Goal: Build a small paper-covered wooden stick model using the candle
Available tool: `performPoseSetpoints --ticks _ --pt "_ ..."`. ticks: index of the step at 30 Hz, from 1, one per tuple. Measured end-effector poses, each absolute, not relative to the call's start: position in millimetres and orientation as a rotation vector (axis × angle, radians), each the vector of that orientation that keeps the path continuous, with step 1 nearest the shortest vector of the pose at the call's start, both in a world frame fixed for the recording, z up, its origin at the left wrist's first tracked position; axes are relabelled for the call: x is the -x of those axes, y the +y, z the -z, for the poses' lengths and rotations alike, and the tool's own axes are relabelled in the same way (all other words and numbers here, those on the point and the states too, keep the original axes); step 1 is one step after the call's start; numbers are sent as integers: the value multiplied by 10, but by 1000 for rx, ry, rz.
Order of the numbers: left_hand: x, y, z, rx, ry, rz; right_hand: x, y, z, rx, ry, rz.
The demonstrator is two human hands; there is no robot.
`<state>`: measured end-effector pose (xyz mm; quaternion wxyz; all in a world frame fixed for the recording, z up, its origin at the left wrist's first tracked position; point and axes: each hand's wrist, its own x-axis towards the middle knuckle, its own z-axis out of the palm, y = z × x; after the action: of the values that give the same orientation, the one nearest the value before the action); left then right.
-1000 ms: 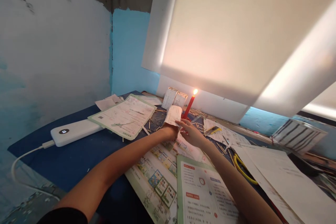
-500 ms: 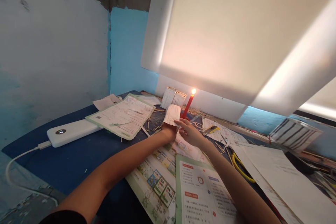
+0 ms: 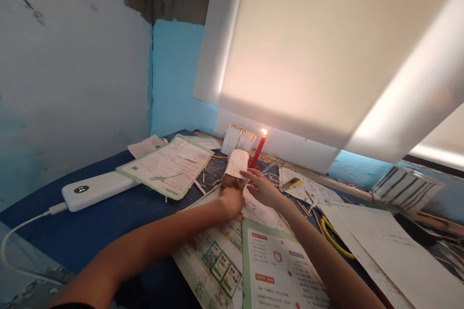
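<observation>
A curved white paper piece with faint writing stands up from the desk, just in front of a lit red candle. My right hand pinches its lower right edge with the fingertips. Just below the paper is my left hand, its fingers curled in. A shaded brownish patch lies between that hand and the paper, so what the left fingers hold is hidden. Under both hands lies a printed sheet with colored pictures.
Behind the paper stands a small paper-covered box. Thin sticks litter the desk. A yellow cutter and yellow-handled scissors or pliers lie right. A white power bank with cable sits left, beside a worksheet. A striped box stands far right.
My left hand has drawn down toward me, off the paper's lower part. My right hand stays at the paper's edge. The view has tilted slightly upward.
</observation>
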<state>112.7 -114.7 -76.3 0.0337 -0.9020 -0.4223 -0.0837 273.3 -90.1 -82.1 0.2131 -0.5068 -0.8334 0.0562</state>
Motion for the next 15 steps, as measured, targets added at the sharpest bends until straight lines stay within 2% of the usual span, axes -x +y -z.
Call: performPoseSetpoints --ticks 2,5,10,15 --pt "-941 -1307 679 2808 -1263 31 -2731 -902 829 1407 -2318 -125" --pt "-591 -1380 424 2794 -1262 -122 -2740 -897 843 1397 -2322 -92" --pt "-249 -943 107 2624 -1357 49 -2757 -886 843 1350 -2303 -160" --pt "-316 -348 337 2714 -1052 231 -2751 -875 867 1268 -2238 -202"
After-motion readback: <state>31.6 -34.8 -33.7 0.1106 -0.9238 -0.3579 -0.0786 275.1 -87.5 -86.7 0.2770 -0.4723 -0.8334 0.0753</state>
